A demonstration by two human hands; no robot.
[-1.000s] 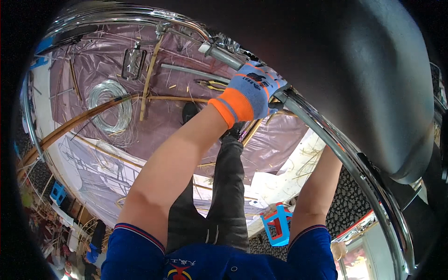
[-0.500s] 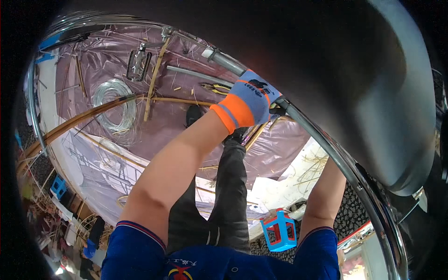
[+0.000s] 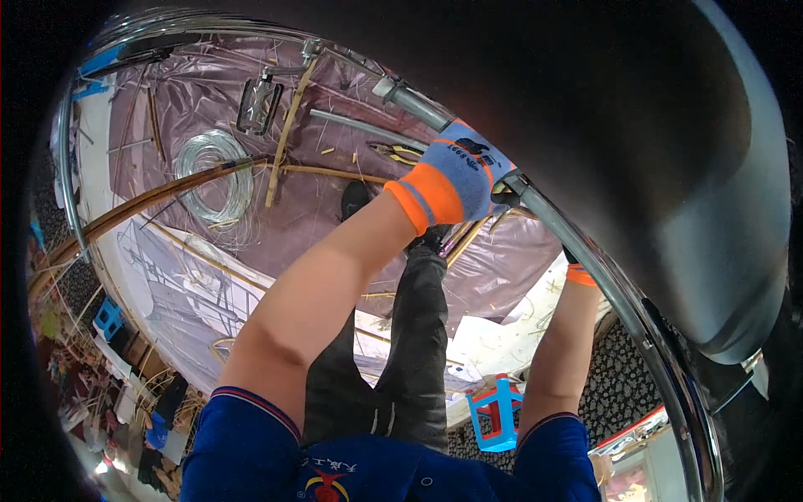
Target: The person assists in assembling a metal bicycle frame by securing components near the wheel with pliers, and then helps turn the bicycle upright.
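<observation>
My left hand (image 3: 462, 174), in a blue-grey glove with an orange cuff, is wrapped round a shiny curved metal tube (image 3: 559, 219) in front of me. My right hand (image 3: 580, 273) reaches up behind the same tube. Only its orange cuff and a dark bit of glove show, and its fingers are hidden. A large smooth black curved piece (image 3: 585, 109) fills the upper right, just beyond the tube. Below my left hand, thin wooden strips (image 3: 468, 243) lie near my shoe. A pair of pliers (image 3: 395, 153) with yellow-and-black handles rests just left of the glove.
A coil of silvery wire (image 3: 186, 180) lies on a purple plastic sheet (image 3: 301, 226). A bent bamboo strip (image 3: 125, 219) crosses at the left, near a bicycle pedal (image 3: 259, 105) and a loose metal tube (image 3: 355, 124). A blue-and-red stool (image 3: 499, 431) stands at lower right.
My right hand has shifted left, so its orange cuff now shows beside the tube. My left hand keeps its grip on the tube. The whole view has shifted slightly.
</observation>
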